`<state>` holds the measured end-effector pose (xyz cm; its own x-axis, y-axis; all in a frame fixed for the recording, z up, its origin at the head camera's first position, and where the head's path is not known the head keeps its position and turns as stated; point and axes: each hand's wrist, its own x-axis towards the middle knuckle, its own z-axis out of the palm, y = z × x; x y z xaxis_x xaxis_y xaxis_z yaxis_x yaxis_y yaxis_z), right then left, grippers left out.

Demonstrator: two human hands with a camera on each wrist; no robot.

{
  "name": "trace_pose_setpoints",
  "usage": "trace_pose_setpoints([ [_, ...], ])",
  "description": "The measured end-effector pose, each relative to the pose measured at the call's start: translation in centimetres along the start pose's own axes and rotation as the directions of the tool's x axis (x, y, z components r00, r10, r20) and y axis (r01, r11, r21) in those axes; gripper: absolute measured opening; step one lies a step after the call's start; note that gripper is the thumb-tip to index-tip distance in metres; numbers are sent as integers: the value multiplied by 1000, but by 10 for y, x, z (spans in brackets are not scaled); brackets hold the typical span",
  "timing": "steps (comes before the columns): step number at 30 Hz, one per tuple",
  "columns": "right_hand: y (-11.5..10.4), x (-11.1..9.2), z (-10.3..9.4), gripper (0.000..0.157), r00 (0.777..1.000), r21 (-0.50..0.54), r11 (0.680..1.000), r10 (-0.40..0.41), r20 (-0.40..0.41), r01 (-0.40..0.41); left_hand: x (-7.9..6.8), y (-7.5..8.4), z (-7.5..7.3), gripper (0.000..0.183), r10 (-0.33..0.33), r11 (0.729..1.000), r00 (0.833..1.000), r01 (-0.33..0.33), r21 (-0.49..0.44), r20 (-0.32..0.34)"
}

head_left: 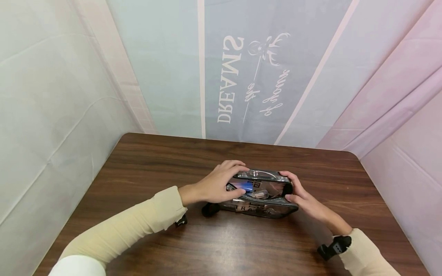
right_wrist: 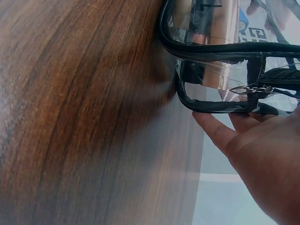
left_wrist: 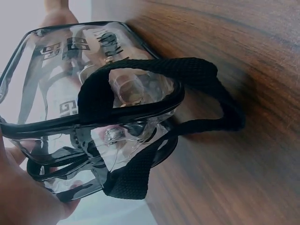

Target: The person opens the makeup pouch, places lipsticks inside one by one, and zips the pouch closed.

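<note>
A clear travel pouch (head_left: 269,210) with black piping and dark lettering stands on the table, its zip top open. At its left end, my left hand (head_left: 217,184) grips the opening, fingers at the far rim and thumb by the near one. My right hand (head_left: 307,201) holds the right end between thumb and fingers. Inside lie a blue item (head_left: 246,186) and a small clear container (head_left: 261,194); other contents blur behind the plastic. The left wrist view shows a black strap handle (left_wrist: 206,70) looping from one end. A metal zip pull (right_wrist: 241,90) shows in the right wrist view.
The brown wood-grain table (head_left: 165,161) carries the pouch near its middle. A printed cloth (head_left: 165,76) hangs along the back edge, with pale sheets at both sides. Black wrist straps (head_left: 335,247) sit at the cuffs.
</note>
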<state>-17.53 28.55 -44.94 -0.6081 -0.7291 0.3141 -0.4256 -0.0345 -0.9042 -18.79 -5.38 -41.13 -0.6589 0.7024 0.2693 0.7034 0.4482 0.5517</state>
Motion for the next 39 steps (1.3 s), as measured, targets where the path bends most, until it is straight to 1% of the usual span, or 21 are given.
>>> trace_pose_setpoints([
  [7,1,-1,-1,68,999,-8,999,36,-9,-36,-2,-2,4,62,12,1000,999,-12,20,-38],
  [14,-1,-1,0,66,999,-34,999,34,-25,-34,-3,-5,8,63,30,999,997,-29,17,-67],
  [17,-3,-1,1,64,999,-77,997,23,-34,-26,-3,-5,8,64,33,999,997,-32,17,-68],
  [20,-5,-2,1,63,998,-147,989,16,-55,-24,-3,-5,9,64,32,999,997,-31,25,-69],
  [22,-7,-2,2,63,997,-208,977,17,-80,-34,-4,-5,9,64,31,999,997,-29,29,-70],
  [25,-11,-2,3,62,992,-286,955,44,-117,-76,-5,-5,9,64,31,999,997,-29,30,-70],
  [30,-17,-1,4,61,984,-373,918,81,-156,-135,-7,-5,9,64,33,999,997,-30,34,-75],
  [35,-22,1,0,57,980,-475,871,35,-195,-125,-7,-4,10,63,37,999,997,-34,37,-72],
  [37,-25,2,-2,55,978,-498,860,2,-210,-109,-7,-3,11,62,35,999,997,-33,40,-71],
  [39,-29,4,-3,53,970,-507,853,-6,-245,-123,-7,-3,11,62,34,999,997,-31,40,-72],
])
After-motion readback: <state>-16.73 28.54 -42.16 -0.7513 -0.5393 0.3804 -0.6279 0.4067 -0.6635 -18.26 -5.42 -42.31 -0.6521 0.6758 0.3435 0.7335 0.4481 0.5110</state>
